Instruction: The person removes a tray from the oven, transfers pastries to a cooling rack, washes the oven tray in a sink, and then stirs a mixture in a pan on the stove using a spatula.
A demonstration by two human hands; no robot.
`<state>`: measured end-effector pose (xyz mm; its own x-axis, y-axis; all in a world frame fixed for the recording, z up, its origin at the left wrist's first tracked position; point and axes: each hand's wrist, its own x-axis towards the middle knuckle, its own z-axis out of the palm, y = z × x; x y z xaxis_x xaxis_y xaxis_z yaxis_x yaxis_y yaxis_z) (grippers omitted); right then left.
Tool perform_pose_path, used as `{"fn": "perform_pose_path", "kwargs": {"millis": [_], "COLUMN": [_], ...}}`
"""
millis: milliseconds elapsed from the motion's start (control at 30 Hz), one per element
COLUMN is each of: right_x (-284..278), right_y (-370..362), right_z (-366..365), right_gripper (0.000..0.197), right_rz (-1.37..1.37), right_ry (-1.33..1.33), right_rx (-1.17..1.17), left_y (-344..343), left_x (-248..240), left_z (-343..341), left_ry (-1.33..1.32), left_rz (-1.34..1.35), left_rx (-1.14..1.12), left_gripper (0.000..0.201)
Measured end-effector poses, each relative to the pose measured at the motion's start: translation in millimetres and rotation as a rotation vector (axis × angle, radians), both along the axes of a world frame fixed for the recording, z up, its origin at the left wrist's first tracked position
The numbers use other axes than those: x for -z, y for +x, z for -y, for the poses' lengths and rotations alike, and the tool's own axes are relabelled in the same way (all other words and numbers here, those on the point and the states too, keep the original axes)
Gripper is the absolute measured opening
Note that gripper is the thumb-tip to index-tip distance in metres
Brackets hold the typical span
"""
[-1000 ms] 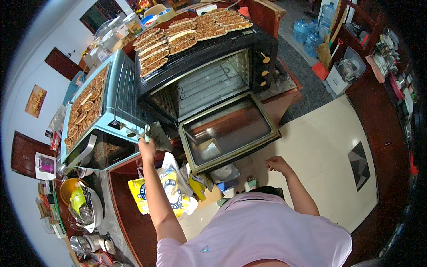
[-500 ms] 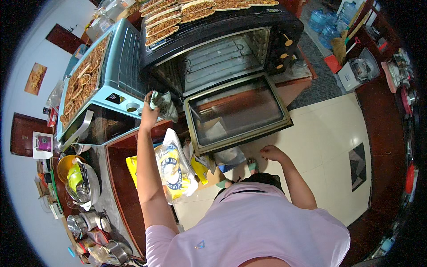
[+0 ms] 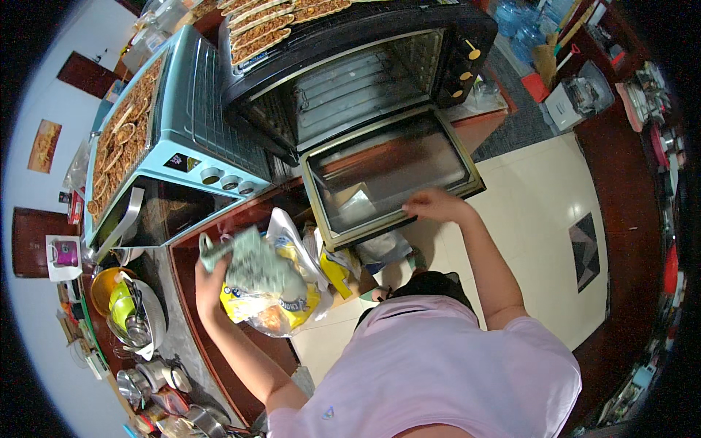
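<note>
In the last second my left hand [image 3: 212,274] has come away from the knobs [image 3: 226,181] of the light blue oven [image 3: 175,139] at the frame's upper left and dropped to centre left, fingers closed around a greenish cloth [image 3: 252,264] that blurs with motion. Meanwhile my right hand [image 3: 432,206] has risen from lower down to the front edge of the black oven's [image 3: 350,58] door [image 3: 391,175], which lies open and flat at centre frame. I judge the work has shifted from the blue oven to the black one. The right arm reaches forward, elbow bent, palm down on the door's rim; whether its fingers grip the edge or merely rest there, I cannot tell. The left forearm angles up from the lower edge, the cloth held just above a yellow and white bag [image 3: 281,303] on the tabletop [image 3: 219,343]. Trays of flat pastries [image 3: 120,139] sit atop both ovens.
</note>
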<state>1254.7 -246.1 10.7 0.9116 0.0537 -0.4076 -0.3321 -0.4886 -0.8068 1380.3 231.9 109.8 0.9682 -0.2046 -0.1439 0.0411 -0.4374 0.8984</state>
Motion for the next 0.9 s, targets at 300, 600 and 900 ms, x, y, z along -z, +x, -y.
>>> {"fn": "perform_pose_path", "kwargs": {"millis": [300, 600, 900], "right_x": [38.6, 42.7, 21.8], "right_y": [157.0, 263.7, 265.6], "right_z": [51.2, 58.8, 55.3], "right_gripper": [0.025, 0.017, 0.01], "right_rz": [0.483, 0.518, 0.463], "right_ry": [-0.566, -0.876, -0.91], "right_rx": [0.194, -0.463, -0.691], "left_y": [-27.1, -53.5, -37.3], "left_x": [142.4, 184.2, 176.3], "left_z": [-27.8, -20.9, -20.5], "left_ry": [0.678, 0.786, 0.854], "left_rz": [-0.158, 0.214, -0.112], "left_rx": [-0.426, -0.723, -0.893], "left_gripper": [0.064, 0.064, 0.074]}}
